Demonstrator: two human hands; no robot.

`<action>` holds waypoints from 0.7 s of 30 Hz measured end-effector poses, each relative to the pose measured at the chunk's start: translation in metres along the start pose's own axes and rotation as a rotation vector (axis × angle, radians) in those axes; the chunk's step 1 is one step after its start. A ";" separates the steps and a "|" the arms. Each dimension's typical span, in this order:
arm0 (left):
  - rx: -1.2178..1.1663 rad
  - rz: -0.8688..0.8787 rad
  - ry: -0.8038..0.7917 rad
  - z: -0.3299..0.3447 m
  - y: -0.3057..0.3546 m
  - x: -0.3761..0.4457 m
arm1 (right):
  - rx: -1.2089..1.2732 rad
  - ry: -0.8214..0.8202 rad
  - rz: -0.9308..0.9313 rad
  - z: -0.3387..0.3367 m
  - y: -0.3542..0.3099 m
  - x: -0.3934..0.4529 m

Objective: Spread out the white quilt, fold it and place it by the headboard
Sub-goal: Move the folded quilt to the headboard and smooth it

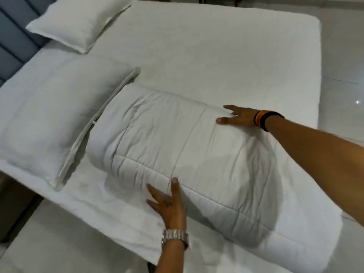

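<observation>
The white quilt point(189, 154) lies folded into a thick stitched bundle on the near side of the bed, just right of the nearer pillow. My left hand point(169, 203), with a metal watch on the wrist, rests flat against the bundle's near edge, fingers apart. My right hand point(238, 119), with dark bands on the wrist, lies flat on the bundle's far right edge, fingers spread. Neither hand grips the cloth. The blue padded headboard point(13, 36) stands at the far left.
Two white pillows lie by the headboard, one near point(55, 119) and one far point(78, 22). The white bed sheet point(216, 52) stretches out beyond the quilt. Pale glossy floor point(342, 66) runs along the bed's right side.
</observation>
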State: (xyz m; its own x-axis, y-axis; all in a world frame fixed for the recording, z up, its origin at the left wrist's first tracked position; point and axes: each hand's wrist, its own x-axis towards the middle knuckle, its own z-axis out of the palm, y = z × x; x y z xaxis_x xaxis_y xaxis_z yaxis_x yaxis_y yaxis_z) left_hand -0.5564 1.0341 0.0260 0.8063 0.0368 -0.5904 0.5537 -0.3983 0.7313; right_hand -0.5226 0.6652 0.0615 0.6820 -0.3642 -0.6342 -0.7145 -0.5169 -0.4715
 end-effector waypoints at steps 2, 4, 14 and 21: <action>-0.110 -0.034 0.002 0.019 -0.016 -0.019 | 0.010 0.013 0.057 -0.007 0.011 0.013; -0.207 -0.038 0.036 0.036 -0.025 -0.030 | 0.059 -0.010 0.082 0.005 0.023 0.029; -0.308 0.019 0.135 0.073 -0.026 -0.026 | 0.279 -0.131 -0.026 0.063 0.046 0.060; -0.366 0.008 0.087 0.064 -0.017 -0.027 | 0.322 -0.225 -0.114 0.073 0.036 0.036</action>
State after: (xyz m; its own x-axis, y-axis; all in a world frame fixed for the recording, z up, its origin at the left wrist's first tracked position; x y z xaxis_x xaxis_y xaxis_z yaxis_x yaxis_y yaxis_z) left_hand -0.6010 0.9807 0.0077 0.8169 0.1188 -0.5645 0.5724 -0.0452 0.8188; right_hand -0.5352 0.6902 -0.0234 0.7340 -0.1211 -0.6683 -0.6730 -0.2621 -0.6917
